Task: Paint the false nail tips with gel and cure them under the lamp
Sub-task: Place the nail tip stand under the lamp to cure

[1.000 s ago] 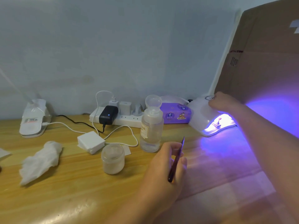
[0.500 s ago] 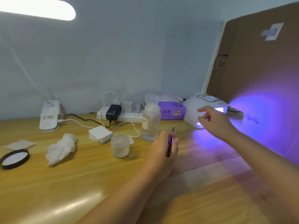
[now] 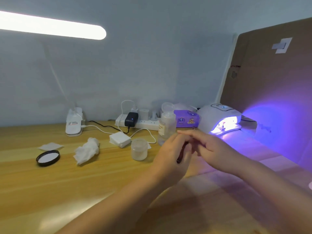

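In the head view, your left hand (image 3: 170, 154) held the dark brush (image 3: 182, 153), with the fingers curled around it. The long axis of the brush ran almost upright in the picture, a little tilted: its lower end pointed toward you and its upper end pointed away, toward the clear bottle (image 3: 166, 126). The upper tip was hidden behind your fingers, so I could not tell where it ended.

Your right hand (image 3: 212, 149) was just beside the left one, with fingers stretched out and relaxed, holding nothing. The fingertips (image 3: 181, 132) pointed to the left, toward the bottle; the picture was blurred there, so whether they touched the brush was not clear.

The curing lamp (image 3: 217, 118) stood on the wooden table (image 3: 67, 183), behind your right hand and to the right of the bottle. It was lit with violet light, and its opening faced right, toward the cardboard sheet (image 3: 273, 78). Small nail tips on a stand (image 3: 222, 126) were inside the opening, too bright to describe well.

Left of the bottle stood a small frosted jar (image 3: 139, 149), nearer to you.
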